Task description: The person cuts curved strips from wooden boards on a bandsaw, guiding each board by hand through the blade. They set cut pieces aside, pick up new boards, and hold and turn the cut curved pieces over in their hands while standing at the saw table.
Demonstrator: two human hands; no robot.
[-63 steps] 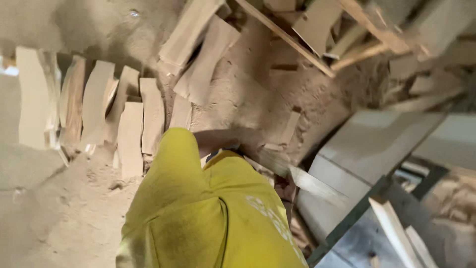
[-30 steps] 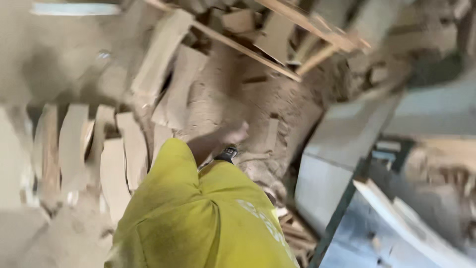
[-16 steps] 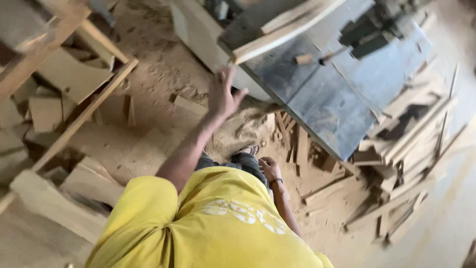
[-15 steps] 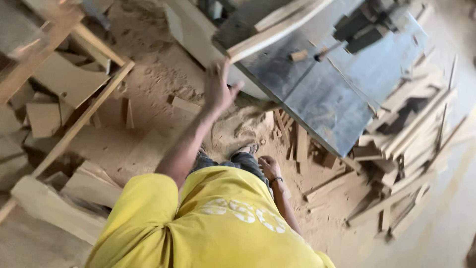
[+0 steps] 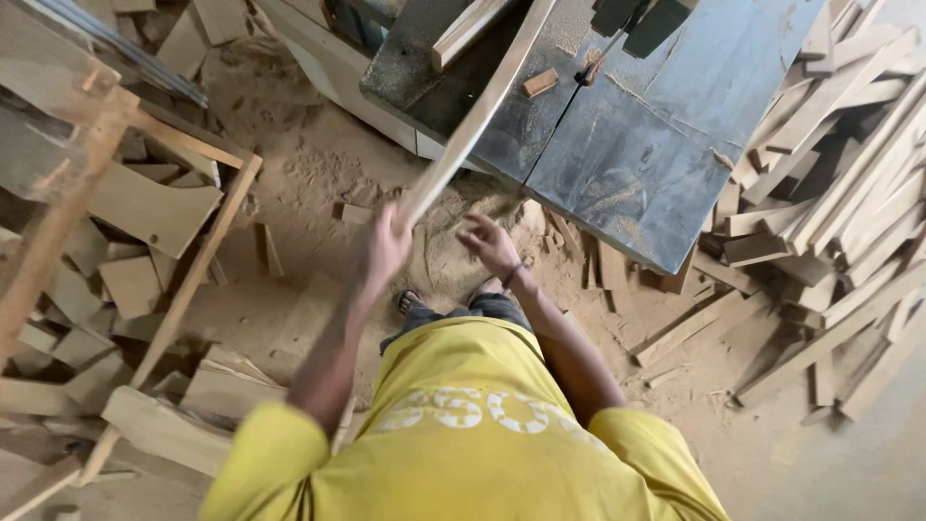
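One long wooden strip (image 5: 479, 111) lies angled across the saw table (image 5: 617, 145); my left hand (image 5: 386, 246) grips its near end, right hand (image 5: 489, 243) open, empty. I advise bracing it before sliding.

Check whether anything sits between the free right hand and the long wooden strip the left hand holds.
Nothing visible does. The right hand hangs open beside the left hand, which grips the wooden strip at its lower end. Only sawdust-covered floor shows between them.
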